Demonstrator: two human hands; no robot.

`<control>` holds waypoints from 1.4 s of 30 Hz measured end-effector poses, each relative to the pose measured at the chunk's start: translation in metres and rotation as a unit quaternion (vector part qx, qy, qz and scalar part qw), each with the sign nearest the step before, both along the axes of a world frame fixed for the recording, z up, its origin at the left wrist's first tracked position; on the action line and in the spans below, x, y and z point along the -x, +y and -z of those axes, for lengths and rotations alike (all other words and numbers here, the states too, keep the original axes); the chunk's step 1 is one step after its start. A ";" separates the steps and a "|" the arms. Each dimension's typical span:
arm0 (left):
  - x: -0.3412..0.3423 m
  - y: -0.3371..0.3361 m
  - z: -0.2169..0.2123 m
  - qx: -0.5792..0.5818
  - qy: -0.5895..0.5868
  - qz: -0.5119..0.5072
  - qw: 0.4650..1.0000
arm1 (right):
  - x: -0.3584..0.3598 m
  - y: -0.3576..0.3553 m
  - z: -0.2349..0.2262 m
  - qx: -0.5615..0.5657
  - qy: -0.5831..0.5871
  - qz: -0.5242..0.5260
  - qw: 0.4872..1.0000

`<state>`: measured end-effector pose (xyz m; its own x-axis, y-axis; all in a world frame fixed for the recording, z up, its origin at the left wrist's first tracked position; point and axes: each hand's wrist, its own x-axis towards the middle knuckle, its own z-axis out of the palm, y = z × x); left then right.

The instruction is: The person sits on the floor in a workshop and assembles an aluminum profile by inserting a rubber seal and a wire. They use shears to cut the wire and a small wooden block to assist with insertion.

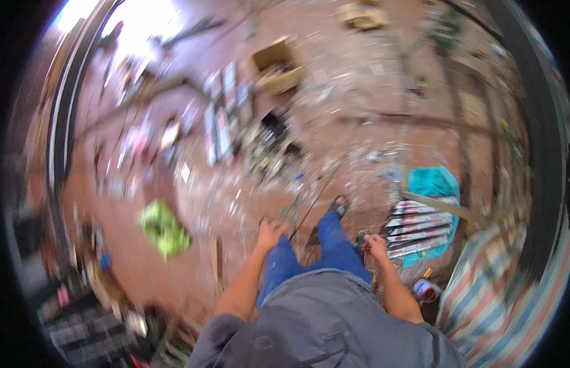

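A thin dark rod slants over a littered reddish floor, its lower end at the left hand.

The left hand looks closed around the rod's near end by the blue-trousered knee, though blur hides the fingers; whether the right hand grips anything cannot be told. Just right lies a stack of striped flat strips on a teal cloth; a crumpled green cloth lies well left.
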<state>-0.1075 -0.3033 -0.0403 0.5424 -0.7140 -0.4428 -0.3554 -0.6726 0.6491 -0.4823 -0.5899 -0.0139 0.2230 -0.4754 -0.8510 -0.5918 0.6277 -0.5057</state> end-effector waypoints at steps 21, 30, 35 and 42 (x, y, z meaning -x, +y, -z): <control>0.046 0.140 0.171 -0.006 0.370 -0.607 0.703 | -0.166 0.118 0.223 -0.080 0.065 -0.499 0.860; 0.075 0.088 0.273 0.089 0.388 -0.611 0.684 | 0.059 0.223 0.360 -0.183 0.366 -0.492 0.769; 0.091 0.113 0.300 0.074 0.405 -0.679 0.608 | 0.090 0.217 0.374 -0.309 0.317 -0.435 0.784; 0.079 0.080 0.310 0.128 0.422 -0.657 0.611 | 0.109 0.221 0.398 -0.245 0.341 -0.475 0.774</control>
<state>-0.1866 -0.2236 -0.3507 0.3776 -0.0120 -0.9259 0.9168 0.1452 0.3720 -0.5913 -0.3694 -0.4120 -0.3060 0.0441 -0.9510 -0.9282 -0.2360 0.2877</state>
